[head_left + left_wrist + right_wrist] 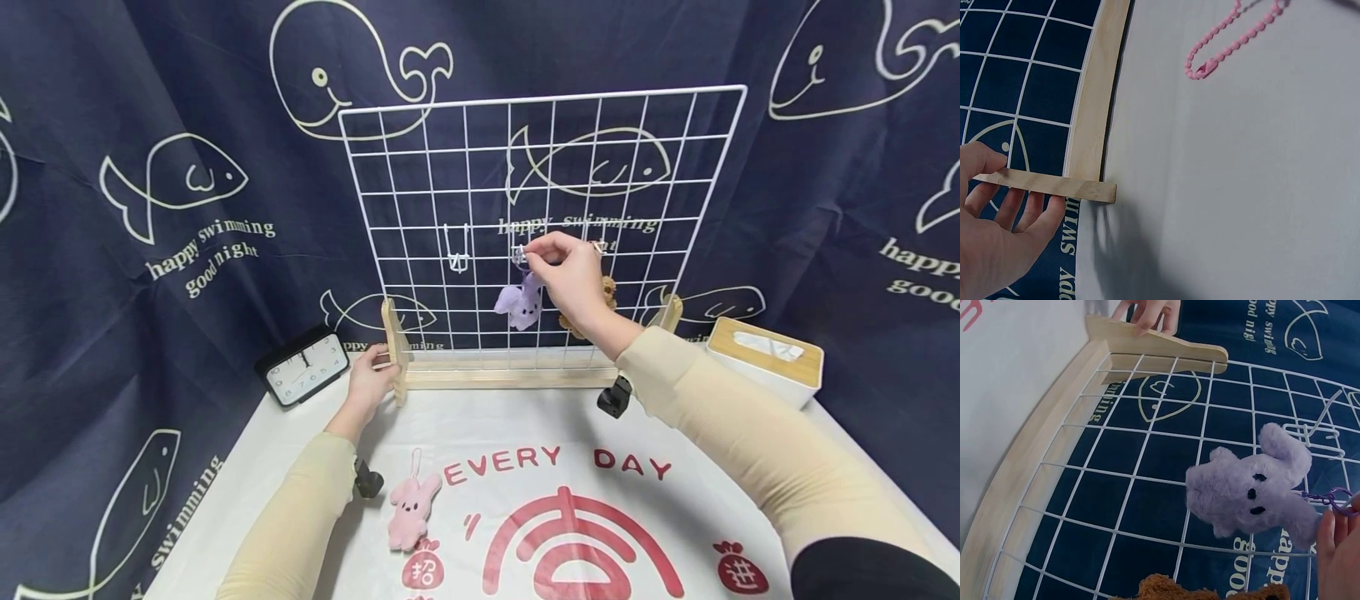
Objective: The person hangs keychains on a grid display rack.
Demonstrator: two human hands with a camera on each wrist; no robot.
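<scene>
My right hand [573, 279] pinches the ring of a purple plush bunny [522, 305] at a hook on the white wire grid [551, 102]. In the right wrist view the purple bunny [1250, 487] hangs by a purple clasp from the fingertips at the right edge; whether its ring sits on the hook is hidden. With thumb and fingers on either side, my left hand [1007, 231] grips the wooden side foot [1054, 184] of the stand. An empty white hook [459, 260] hangs left of the bunny. Behind my right hand is a brown plush [608, 292], partly covered.
A pink plush bunny [411, 510] lies on the white tabletop [450, 417] near my left forearm. The black clock [306, 367] stands left of the grid, and a tissue box [765, 354] with a wooden lid stands to its right. A dark whale-print curtain [225, 75] hangs behind.
</scene>
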